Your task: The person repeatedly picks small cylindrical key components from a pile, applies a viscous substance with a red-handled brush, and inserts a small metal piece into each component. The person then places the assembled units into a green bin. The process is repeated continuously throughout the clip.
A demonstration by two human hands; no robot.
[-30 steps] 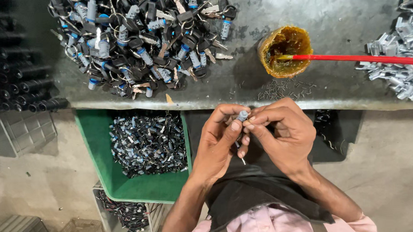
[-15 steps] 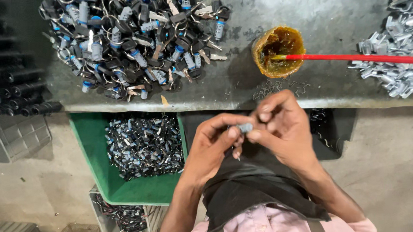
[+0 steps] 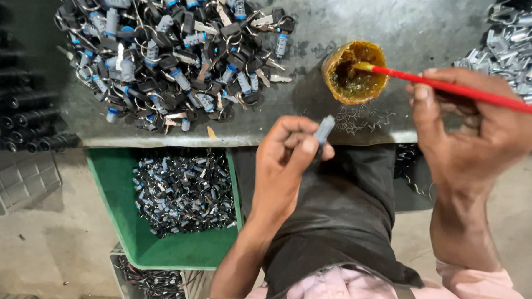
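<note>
Now cylinder pinched in left hand

A worker in a pale pink shirt with short sleeves, forearms bare, a black apron draped over the lap.

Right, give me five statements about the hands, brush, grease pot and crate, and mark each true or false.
1. The left hand pinches a small grey cylinder. True.
2. The right hand holds a red-handled brush whose tip is in the grease pot. True.
3. The grease pot lies tipped over on the floor. False: it stands upright on the grey bench.
4. The green crate below the bench holds small metal parts. True.
5. The pile of keyed lock cylinders sits right of the pot. False: it is to its left.
</note>
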